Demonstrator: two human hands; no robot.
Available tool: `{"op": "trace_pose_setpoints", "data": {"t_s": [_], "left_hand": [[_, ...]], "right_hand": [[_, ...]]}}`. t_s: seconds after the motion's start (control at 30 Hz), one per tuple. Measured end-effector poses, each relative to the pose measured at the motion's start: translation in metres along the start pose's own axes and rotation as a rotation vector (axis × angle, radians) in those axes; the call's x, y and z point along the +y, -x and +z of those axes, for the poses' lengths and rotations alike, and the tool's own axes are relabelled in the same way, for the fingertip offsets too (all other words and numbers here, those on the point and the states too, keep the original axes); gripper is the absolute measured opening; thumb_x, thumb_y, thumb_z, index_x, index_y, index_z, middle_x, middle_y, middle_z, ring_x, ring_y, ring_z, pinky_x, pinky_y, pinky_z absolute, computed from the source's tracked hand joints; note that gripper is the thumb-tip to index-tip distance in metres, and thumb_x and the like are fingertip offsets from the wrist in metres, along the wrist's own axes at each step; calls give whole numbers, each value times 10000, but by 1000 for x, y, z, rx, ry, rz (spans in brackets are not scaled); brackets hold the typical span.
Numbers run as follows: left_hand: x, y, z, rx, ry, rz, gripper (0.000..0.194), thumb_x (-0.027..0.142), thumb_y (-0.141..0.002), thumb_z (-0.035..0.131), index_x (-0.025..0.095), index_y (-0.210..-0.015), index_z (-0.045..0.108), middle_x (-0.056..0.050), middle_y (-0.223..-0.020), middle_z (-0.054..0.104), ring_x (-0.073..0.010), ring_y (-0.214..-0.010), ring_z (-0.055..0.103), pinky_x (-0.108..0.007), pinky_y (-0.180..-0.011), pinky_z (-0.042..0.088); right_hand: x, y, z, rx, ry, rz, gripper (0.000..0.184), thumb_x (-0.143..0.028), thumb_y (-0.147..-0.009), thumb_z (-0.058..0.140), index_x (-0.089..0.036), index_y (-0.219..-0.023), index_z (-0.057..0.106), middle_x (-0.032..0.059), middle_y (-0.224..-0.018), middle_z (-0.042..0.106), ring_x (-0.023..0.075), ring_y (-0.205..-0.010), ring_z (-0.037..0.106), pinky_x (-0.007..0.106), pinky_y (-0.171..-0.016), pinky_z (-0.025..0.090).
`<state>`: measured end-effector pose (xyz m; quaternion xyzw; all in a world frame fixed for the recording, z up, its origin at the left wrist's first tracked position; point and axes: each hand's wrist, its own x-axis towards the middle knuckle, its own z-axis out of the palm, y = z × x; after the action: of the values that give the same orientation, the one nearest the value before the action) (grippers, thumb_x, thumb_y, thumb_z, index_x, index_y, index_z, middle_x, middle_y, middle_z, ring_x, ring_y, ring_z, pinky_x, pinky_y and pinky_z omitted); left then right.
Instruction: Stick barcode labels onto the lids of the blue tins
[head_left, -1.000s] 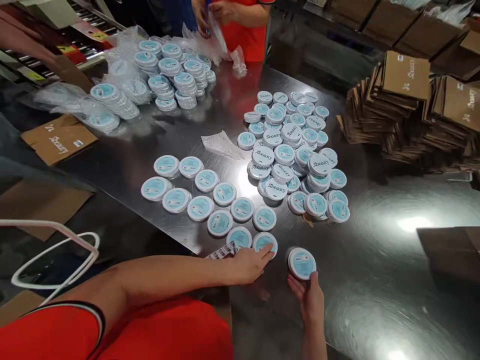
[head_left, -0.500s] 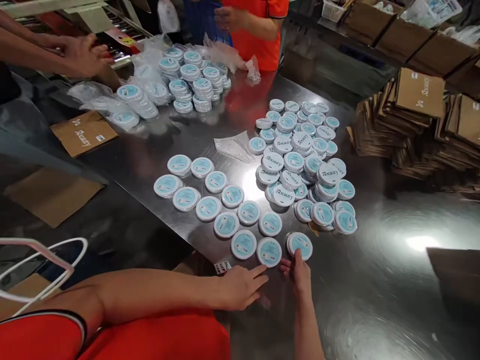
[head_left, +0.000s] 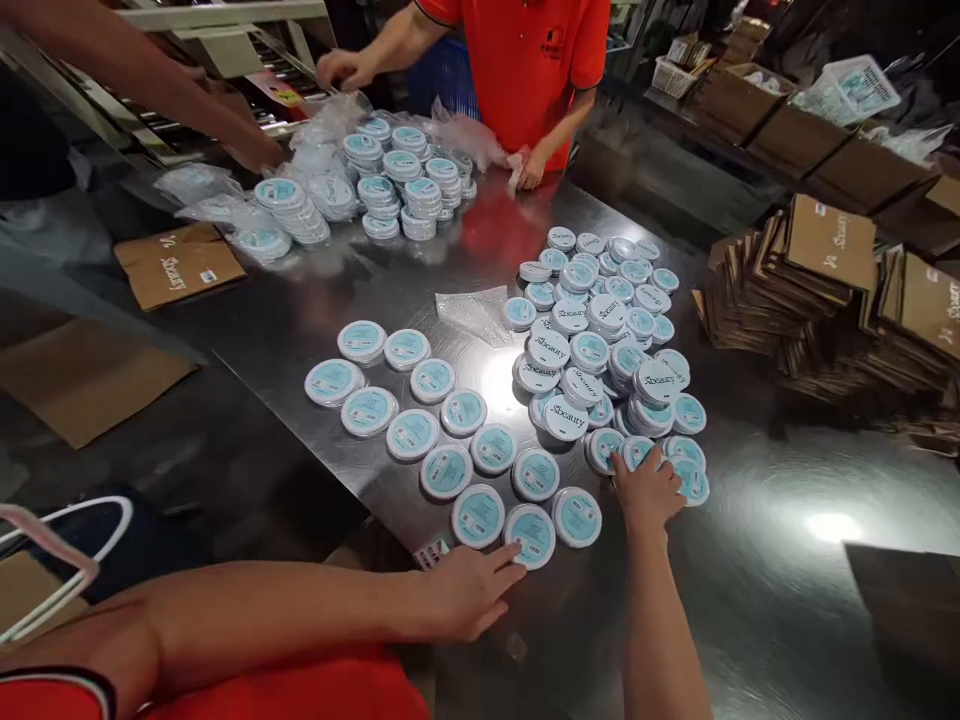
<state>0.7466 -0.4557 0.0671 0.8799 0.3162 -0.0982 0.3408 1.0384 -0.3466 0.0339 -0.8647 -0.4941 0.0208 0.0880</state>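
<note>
Fingers stretched out, my left hand (head_left: 476, 590) rests at the near edge of a round flat jar (head_left: 529, 535) with a pale blue label. That jar belongs to a double row of similar jars on the metal table. My right hand (head_left: 649, 490) reaches to a loose pile, its thumb and fingers around another round jar (head_left: 637, 452); part of that jar is hidden under the fingers. Another jar (head_left: 577, 517) lies at the near right end of the row. In the pile, some jars show white tops (head_left: 565, 417) printed "beauty", others blue labels.
Stacked folded cardboard boxes (head_left: 832, 235) stand at the right. Bubble wrap (head_left: 476, 312) lies mid-table (head_left: 300, 310). Farther back are bagged and stacked jars (head_left: 405, 165). A co-worker in red (head_left: 532, 80) stands behind, and another person's arm (head_left: 165, 95) reaches in at upper left.
My right hand has let go of the jar, which now lies at the row's end, and moved up and right to the pile. My left hand now touches the near jar.
</note>
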Motion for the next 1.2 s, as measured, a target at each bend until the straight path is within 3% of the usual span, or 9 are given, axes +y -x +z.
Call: {"op": "trace_pose_setpoints", "data": {"t_s": [0.17, 0.27, 0.33, 0.47, 0.63, 0.73, 0.87, 1.03, 1.2], "left_hand": [[-7, 3, -12, -4, 226, -52, 553, 302, -943, 522, 179, -1481, 516, -159, -1541, 513, -332, -1247, 626, -438, -984, 554], [-15, 6, -21, 49, 535, -170, 453, 256, -861, 565, 199, -1298, 672, -91, -1222, 721, -253, -1074, 671, -342, -940, 529], [-23, 8, -24, 15, 786, -285, 413, 236, -806, 561, 198, -1184, 722, -48, -1055, 747, -177, -856, 662, -266, -779, 523], [-35, 13, -26, -143, 1265, -434, 525, 212, -668, 562, 172, -1173, 701, -37, -1068, 708, -56, -485, 431, -207, -448, 349], [-41, 32, -30, -148, 1457, -366, 624, 111, -548, 564, 179, -1158, 672, -27, -1085, 656, -40, -505, 473, -199, -446, 326], [-40, 53, -39, 30, 1414, -322, 706, 80, -561, 617, 226, -1252, 623, -31, -1214, 587, -39, -578, 528, -185, -479, 378], [-32, 90, -59, 364, 1435, -247, 601, 185, -707, 692, 245, -1298, 601, -56, -1224, 551, -92, -689, 607, -216, -550, 459], [-30, 146, -84, 736, 1287, -222, 526, 173, -764, 666, 235, -1286, 641, -55, -1176, 603, -118, -794, 575, -227, -641, 474], [-47, 186, -99, 1009, 1017, -271, 599, 97, -725, 593, 220, -1310, 645, -54, -1258, 621, -173, -996, 575, -272, -840, 498]], "right_hand": [[26, 22, -4, -34, 18, -22, 954, -630, -888, 536, 48, -1526, 325, 374, -1253, 610, 472, -1145, 612, 581, -925, 464], [67, 85, -11, -15, -61, -152, 1086, -763, -827, 531, 3, -1554, 281, 336, -1296, 606, 461, -1146, 616, 572, -939, 481], [87, 140, -8, -31, -87, -273, 1083, -793, -831, 502, -18, -1557, 288, 327, -1326, 587, 454, -1163, 607, 552, -918, 503], [98, 218, 19, -77, -77, -414, 891, -697, -933, 406, -80, -1566, 292, 292, -1278, 611, 427, -1133, 619, 536, -862, 532], [89, 210, 37, -111, -185, -400, 910, -742, -859, 502, -80, -1480, 447, 307, -1330, 594, 512, -1260, 544, 643, -937, 510], [54, 194, 20, -200, -411, -214, 959, -779, -733, 642, -133, -1431, 521, 273, -1403, 578, 529, -1320, 502, 658, -990, 496], [-50, 204, -15, -555, -980, -86, 706, -614, -782, 690, -285, -1393, 561, 106, -1459, 598, 355, -1225, 637, 452, -923, 587], [-177, 240, -45, -997, -1303, -325, 489, -472, -735, 773, -251, -1168, 726, 32, -1131, 767, 263, -1064, 698, 347, -923, 566], [-229, 241, -52, -1081, -1274, -488, 368, -559, -788, 721, -241, -965, 771, 16, -984, 781, 236, -947, 697, 326, -851, 561]]}}
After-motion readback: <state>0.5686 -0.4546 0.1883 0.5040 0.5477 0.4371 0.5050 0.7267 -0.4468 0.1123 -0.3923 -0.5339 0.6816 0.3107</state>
